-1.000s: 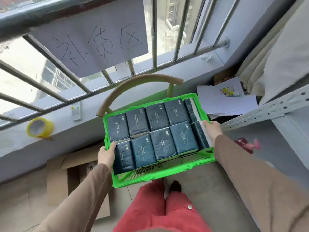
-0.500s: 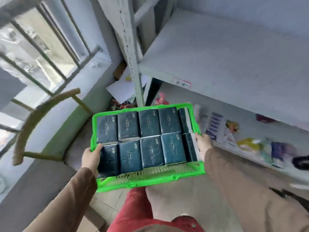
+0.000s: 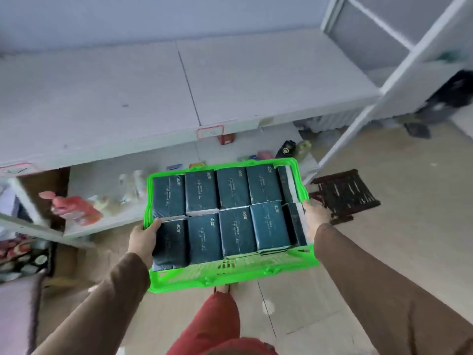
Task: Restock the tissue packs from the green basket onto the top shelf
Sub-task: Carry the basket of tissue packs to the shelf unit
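Both hands grip green basket (image 3: 230, 271) sides | left hand (image 3: 143, 239) | right hand (image 3: 315, 218) | tissue packs (image 3: 231, 213) between

Green basket (image 3: 230, 275) of tissue packs (image 3: 225, 213) between both hands (image 3: 143, 239).

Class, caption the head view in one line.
Both hands, left hand and right hand, carry a green basket of tissue packs toward the bare top shelf.

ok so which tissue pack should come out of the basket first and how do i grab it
Hedged: the near-row pack third from the left. Come from above and pinch its short near and far edges; its neighbours press against both long sides, so only the top face is free. Both hands, left and right, hold the green basket, so set it down first.
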A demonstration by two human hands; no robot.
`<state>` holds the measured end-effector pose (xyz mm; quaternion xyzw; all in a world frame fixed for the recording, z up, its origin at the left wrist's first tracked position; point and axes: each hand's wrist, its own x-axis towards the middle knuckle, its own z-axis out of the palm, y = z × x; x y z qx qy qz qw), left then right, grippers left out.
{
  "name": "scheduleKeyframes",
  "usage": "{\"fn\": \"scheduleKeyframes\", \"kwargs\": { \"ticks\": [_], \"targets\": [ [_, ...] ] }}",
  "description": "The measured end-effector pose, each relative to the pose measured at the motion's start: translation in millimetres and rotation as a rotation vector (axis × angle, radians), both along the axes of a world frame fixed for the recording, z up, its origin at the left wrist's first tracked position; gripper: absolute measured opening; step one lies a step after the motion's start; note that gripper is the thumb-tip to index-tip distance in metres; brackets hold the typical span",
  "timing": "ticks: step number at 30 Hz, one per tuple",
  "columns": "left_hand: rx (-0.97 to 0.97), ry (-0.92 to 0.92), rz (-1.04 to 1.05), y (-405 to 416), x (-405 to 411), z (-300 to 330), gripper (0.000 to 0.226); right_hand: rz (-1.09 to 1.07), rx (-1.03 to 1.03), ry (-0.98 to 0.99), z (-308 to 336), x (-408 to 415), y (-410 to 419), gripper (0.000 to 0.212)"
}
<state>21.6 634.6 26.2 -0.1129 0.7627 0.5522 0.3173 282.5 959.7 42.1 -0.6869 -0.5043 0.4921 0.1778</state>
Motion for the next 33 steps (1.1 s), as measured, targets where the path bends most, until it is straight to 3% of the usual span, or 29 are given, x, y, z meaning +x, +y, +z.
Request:
{"fn": "scheduleKeyframes", "kwargs": {
  "ticks": [4,7,11,19,26,33],
  "targets": [
    [0.033,-0.057,-0.111,103.3,16.1,-16.7,0.026,-0.034,-0.07,-0.101,-6.0,61.3,77.7,0.05],
    [0.026,-0.077,-0.171,193.0,33.7,-32.8,0.035,-0.148,-0.102,-0.096,-16.0,100.3,143.6,0.047],
    [0.004,-0.079,-0.25,300.3,68.8,-45.0,0.032,-0.283,-0.12,-0.117,-22.0,147.8,221.4,0.041],
    [0.01,-0.157,-0.329,451.2,147.6,-58.3,0.024,-0.169,-0.15,-0.225,-31.2,239.5,375.4,0.052],
    [-0.013,-0.221,-0.257,559.3,226.3,-84.3,0.025,-0.044,-0.172,-0.248,-86.1,294.3,541.9,0.053],
    [-0.091,-0.282,-0.101,641.1,287.1,-122.0,0.02,0.115,-0.206,-0.236,-124.0,292.3,663.9,0.052]
  ]
}}
